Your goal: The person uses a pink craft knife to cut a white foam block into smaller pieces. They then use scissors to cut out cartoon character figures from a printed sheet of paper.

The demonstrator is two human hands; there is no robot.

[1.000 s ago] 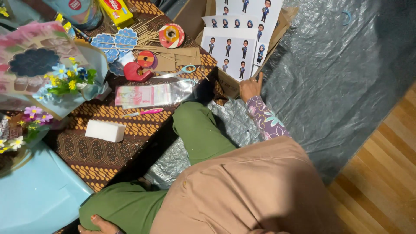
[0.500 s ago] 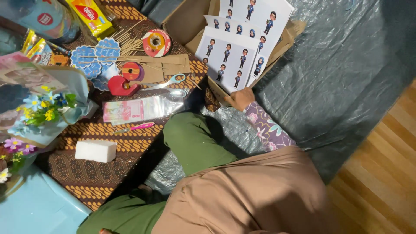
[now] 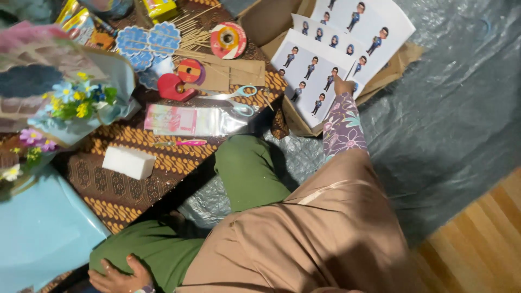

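Observation:
My right hand (image 3: 343, 85), in a floral sleeve, reaches forward, and its fingers touch the lower sheet of printed cartoon figures (image 3: 309, 68). The sleeve hides most of the hand, so its grip is unclear. A second such sheet (image 3: 372, 21) overlaps behind it, and both lie on brown cardboard (image 3: 399, 59). My left hand (image 3: 116, 273) rests flat on my green-trousered leg at the bottom edge, holding nothing. A brown garment covers my lap.
On the batik cloth (image 3: 119, 195) lie scissors (image 3: 239, 100), a red tape dispenser (image 3: 173, 87), a tape roll (image 3: 228, 39), wooden skewers (image 3: 190, 27), a clear plastic packet (image 3: 190, 120), a pink pen (image 3: 182, 143) and a white foam block (image 3: 129, 161). A flower bouquet (image 3: 70, 103) lies at the left. Grey plastic sheeting (image 3: 450, 108) and wooden floor (image 3: 477, 239) are at the right.
My right hand has moved from the cardboard's edge up onto the lower printed sheet. The view has shifted a little. My left hand stays on my leg.

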